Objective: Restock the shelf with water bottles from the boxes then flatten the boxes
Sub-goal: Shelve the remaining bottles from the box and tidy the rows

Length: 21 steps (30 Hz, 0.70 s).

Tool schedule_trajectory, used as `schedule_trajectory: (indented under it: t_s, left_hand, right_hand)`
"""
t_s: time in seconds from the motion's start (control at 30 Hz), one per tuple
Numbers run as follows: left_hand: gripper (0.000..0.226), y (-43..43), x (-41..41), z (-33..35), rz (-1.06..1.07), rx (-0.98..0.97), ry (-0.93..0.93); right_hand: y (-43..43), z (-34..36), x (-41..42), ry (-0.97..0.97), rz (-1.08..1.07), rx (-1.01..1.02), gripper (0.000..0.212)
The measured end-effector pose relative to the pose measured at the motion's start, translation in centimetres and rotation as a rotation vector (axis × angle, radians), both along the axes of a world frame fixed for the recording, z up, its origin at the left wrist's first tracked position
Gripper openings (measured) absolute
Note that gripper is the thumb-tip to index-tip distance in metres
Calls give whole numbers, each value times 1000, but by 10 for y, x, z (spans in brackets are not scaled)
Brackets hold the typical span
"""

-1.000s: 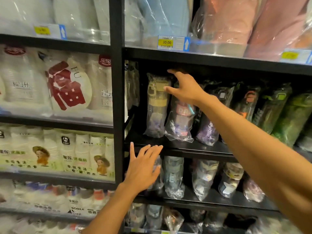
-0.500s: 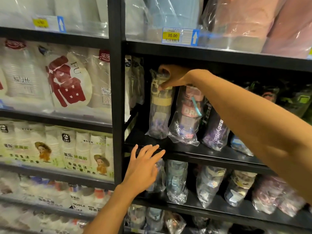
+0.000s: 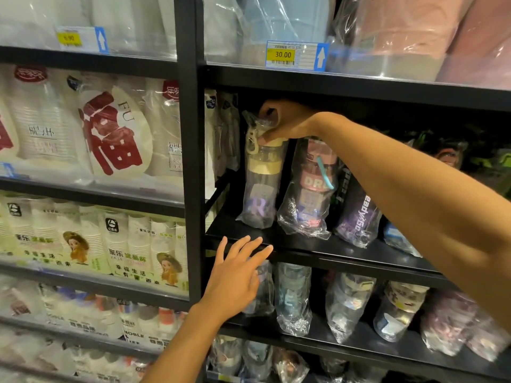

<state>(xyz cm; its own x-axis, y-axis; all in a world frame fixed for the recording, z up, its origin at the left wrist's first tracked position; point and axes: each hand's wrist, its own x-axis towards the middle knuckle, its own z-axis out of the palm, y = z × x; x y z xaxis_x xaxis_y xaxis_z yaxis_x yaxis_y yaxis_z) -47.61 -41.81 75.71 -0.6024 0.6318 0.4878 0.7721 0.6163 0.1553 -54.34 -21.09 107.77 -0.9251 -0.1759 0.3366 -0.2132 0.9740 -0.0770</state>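
A yellow-lidded water bottle (image 3: 261, 175) in a clear plastic bag stands upright at the left end of the black middle shelf (image 3: 312, 248). My right hand (image 3: 287, 121) grips its lid from above. Beside it stand a pink-lidded bottle (image 3: 311, 189) and a purple bottle (image 3: 358, 214), both bagged. My left hand (image 3: 235, 277) is open with fingers spread, in front of the shelf edge and the bagged bottles on the lower shelf (image 3: 293, 297). No boxes are in view.
A black upright post (image 3: 189, 161) divides the shelving. Left of it are packs of paper cups (image 3: 110, 134). Above hangs a price tag reading 30.00 (image 3: 293, 55) under wrapped blue and pink goods. More bagged bottles (image 3: 398, 308) fill the lower right shelves.
My right hand went from reaching with open fingers to closing on the yellow-lidded bottle's lid. The view shifted closer and leftward. My left hand stayed near the shelf edge.
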Motion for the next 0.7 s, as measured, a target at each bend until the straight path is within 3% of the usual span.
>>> schedule_trajectory:
  t_s: [0.7]
  left_hand:
    - [65, -1, -2, -2, -16, 11, -10]
  right_hand:
    - [-5, -2, -14, -34, -27, 10, 70]
